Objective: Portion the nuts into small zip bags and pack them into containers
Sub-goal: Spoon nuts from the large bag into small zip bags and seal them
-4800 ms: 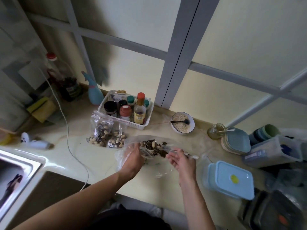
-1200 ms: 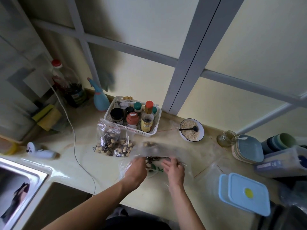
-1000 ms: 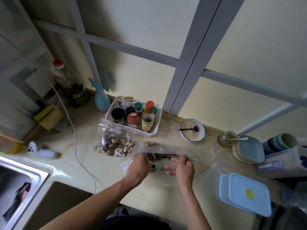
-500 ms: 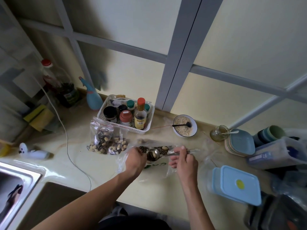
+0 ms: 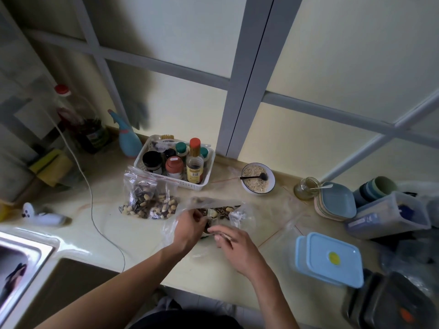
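L hand [image 5: 190, 227] grips clear bag [image 5: 240, 217] of nuts just in front of white basket [image 5: 142, 162]; R hand [image 5: 234, 241], fingers curled, has dropped from bag mouth; spoon no longer visible, grasp unclear; scooping likely continues.

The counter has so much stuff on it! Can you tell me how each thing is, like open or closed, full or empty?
Big nut bag: open, nuts inside.
Two small zip bags: filled, standing against the basket.
Blue container: lid on.
Bowl: holds oats and a black spoon.
Jar: open, spoon inside.
Left hand: grips the bag's edge.
Right hand: fingers curled at the bag mouth; blurred.
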The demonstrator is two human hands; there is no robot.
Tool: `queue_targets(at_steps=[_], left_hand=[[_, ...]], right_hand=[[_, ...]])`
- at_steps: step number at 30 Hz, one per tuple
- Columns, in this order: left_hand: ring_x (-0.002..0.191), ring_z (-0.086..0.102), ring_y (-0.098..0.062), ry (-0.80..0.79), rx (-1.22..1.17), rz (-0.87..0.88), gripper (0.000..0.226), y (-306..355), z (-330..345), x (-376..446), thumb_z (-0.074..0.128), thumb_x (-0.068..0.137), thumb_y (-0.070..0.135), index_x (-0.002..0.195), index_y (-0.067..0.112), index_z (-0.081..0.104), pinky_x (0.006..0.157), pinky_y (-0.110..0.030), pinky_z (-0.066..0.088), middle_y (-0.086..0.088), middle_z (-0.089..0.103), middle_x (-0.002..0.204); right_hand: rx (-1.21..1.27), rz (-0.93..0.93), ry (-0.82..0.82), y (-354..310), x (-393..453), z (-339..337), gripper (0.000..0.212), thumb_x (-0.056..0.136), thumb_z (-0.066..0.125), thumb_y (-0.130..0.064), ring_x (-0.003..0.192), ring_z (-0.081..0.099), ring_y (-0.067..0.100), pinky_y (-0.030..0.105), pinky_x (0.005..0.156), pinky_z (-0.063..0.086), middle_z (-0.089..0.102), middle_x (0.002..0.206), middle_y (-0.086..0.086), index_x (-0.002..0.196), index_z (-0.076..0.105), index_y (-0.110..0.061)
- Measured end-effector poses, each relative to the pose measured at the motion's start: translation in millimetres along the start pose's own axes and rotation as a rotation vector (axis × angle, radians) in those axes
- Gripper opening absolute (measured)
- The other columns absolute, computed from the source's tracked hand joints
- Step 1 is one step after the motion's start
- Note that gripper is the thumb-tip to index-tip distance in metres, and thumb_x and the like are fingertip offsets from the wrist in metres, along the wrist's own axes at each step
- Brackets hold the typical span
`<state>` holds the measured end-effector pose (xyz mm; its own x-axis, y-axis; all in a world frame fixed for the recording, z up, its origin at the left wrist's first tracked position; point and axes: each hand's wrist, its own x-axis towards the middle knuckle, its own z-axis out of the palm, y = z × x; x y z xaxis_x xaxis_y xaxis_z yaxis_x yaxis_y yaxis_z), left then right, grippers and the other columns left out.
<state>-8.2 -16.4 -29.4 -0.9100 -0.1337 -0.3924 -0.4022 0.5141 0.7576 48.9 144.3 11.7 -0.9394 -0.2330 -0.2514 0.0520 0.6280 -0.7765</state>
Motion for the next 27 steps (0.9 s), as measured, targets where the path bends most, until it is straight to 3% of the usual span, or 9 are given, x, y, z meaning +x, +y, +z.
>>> queue_targets(at_steps=[4, 9, 14, 20, 23, 27], left_hand=[[0.054, 0.055, -0.011, 0.063, 0.022, -0.049, 0.018, -3.2, 0.9, -3.0, 0.065, 0.087, 0.015, 0.07, 0.011, 0.066, 0.049, -0.025, 0.039, -0.002, 0.066, 0.063], [0.061, 0.063, -0.019, 0.114, 0.033, -0.095, 0.023, -3.4, 3.0, -4.4, 0.066, 0.089, 0.021, 0.07, 0.009, 0.068, 0.053, -0.029, 0.043, -0.005, 0.068, 0.064], [0.062, 0.062, -0.015, 0.141, 0.041, -0.108, 0.016, -1.3, 6.1, -6.4, 0.068, 0.087, 0.021, 0.075, 0.012, 0.067, 0.051, -0.024, 0.039, -0.002, 0.068, 0.067], [0.064, 0.064, -0.016, 0.186, 0.041, -0.134, 0.012, -2.4, 9.2, -7.3, 0.064, 0.088, 0.014, 0.077, 0.009, 0.067, 0.05, -0.025, 0.043, -0.002, 0.069, 0.069], [0.064, 0.066, -0.016, 0.193, 0.019, -0.129, 0.011, -2.9, 11.9, -7.6, 0.065, 0.088, 0.014, 0.077, 0.013, 0.064, 0.055, -0.028, 0.051, -0.001, 0.068, 0.069], [0.066, 0.065, -0.018, 0.215, 0.043, -0.104, 0.011, -4.8, 15.3, -10.7, 0.067, 0.086, 0.016, 0.076, 0.016, 0.065, 0.062, -0.03, 0.052, 0.0, 0.069, 0.07]], right_hand=[[-0.016, -0.036, 0.025, 3.2, -4.3, -10.6, 0.029, 0.1, 0.053, -0.026, 0.094, 0.066, 0.003, 0.022, 0.084, 0.053, 0.065, 0.107, -0.014, 0.116, 0.069, -0.044], [-0.001, -0.185, 0.268, 2.6, -4.8, -34.9, 0.029, 0.093, 0.062, -0.008, 0.085, 0.066, 0.007, 0.014, 0.073, 0.049, 0.069, 0.097, -0.01, 0.104, 0.078, -0.03], [0.081, -0.112, 0.377, 13.7, -3.4, -26.8, 0.028, 0.098, 0.06, -0.011, 0.086, 0.071, 0.008, 0.02, 0.073, 0.055, 0.07, 0.101, -0.013, 0.109, 0.075, -0.031], [0.169, -0.133, 0.413, 15.3, -7.4, -21.1, 0.02, 0.099, 0.059, -0.006, 0.072, 0.072, 0.007, 0.027, 0.058, 0.056, 0.071, 0.084, -0.008, 0.098, 0.073, -0.02], [0.234, -0.061, 0.468, 18.9, -6.6, -21.0, 0.02, 0.101, 0.056, -0.01, 0.069, 0.073, 0.007, 0.027, 0.059, 0.058, 0.074, 0.083, -0.009, 0.098, 0.072, -0.023], [0.439, 0.239, 0.495, 30.2, -0.3, -15.7, 0.02, 0.104, 0.051, -0.019, 0.069, 0.076, 0.012, 0.04, 0.074, 0.061, 0.078, 0.091, -0.007, 0.101, 0.067, -0.032]])
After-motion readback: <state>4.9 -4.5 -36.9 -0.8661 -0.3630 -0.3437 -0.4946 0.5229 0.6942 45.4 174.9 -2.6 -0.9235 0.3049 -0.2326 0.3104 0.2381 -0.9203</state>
